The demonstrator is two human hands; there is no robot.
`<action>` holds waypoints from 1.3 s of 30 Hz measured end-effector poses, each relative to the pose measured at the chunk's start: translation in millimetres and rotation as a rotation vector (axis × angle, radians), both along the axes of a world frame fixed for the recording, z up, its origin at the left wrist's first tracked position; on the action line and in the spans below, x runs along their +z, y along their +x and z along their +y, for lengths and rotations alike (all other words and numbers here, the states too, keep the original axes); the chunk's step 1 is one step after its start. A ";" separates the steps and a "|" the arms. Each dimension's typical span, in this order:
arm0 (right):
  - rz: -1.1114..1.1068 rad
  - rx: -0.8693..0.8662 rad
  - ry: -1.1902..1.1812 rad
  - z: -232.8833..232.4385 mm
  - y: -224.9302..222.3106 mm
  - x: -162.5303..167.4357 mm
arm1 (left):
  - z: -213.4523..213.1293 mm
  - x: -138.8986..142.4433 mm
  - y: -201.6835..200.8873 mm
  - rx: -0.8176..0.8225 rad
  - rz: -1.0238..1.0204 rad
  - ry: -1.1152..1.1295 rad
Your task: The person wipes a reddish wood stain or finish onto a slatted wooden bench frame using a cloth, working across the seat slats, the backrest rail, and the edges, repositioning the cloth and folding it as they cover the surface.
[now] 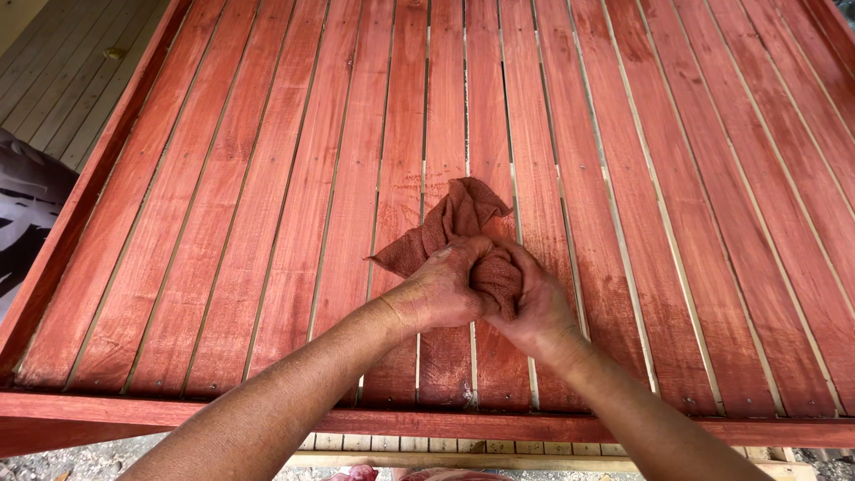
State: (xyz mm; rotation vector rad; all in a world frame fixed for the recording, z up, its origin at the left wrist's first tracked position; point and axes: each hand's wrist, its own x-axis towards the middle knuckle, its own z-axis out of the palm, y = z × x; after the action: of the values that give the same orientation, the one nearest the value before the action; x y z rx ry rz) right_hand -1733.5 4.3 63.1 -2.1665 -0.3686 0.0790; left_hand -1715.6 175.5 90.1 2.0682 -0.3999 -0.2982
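Over red-stained slats (267,178) — left hand (443,289) and right hand (534,307) both clench one rag (463,218).

Pale plank floor (62,80) upper left; perhaps patterned fabric (22,223) left edge.

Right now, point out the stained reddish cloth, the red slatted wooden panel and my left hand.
Stained reddish cloth (459,214): head view, on its bunched upper fold.
Red slatted wooden panel (223,223): head view, on a bare slat.
Left hand (441,289): head view, on its back.
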 end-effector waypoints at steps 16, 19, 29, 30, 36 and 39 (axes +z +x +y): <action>0.308 -0.274 -0.151 -53.9 45.0 -48.4 | 20.2 -15.2 -33.2 -0.502 0.059 0.336; 0.306 -0.273 -0.242 -54.3 51.6 -61.1 | 14.0 -34.6 -46.7 -0.609 -0.010 0.478; 0.165 -0.139 -0.390 -44.5 50.2 -66.7 | 17.9 -50.0 -52.0 -0.679 -0.073 0.448; 0.143 -0.100 -0.346 -40.6 46.6 -63.6 | 18.0 -49.1 -53.9 -0.672 -0.063 0.451; -0.036 -0.113 -0.192 -4.2 21.6 -30.2 | 22.8 -47.6 -58.6 -0.763 -0.310 0.408; 0.270 -0.237 -0.201 -2.9 24.9 -9.4 | 25.9 -47.6 -57.8 -0.738 -0.152 0.379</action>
State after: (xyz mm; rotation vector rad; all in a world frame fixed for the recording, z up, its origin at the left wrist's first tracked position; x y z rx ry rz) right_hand -1708.6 1.4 53.7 -2.3436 0.0536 0.2819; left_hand -1773.4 201.4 42.4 2.2407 -1.2856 -0.6968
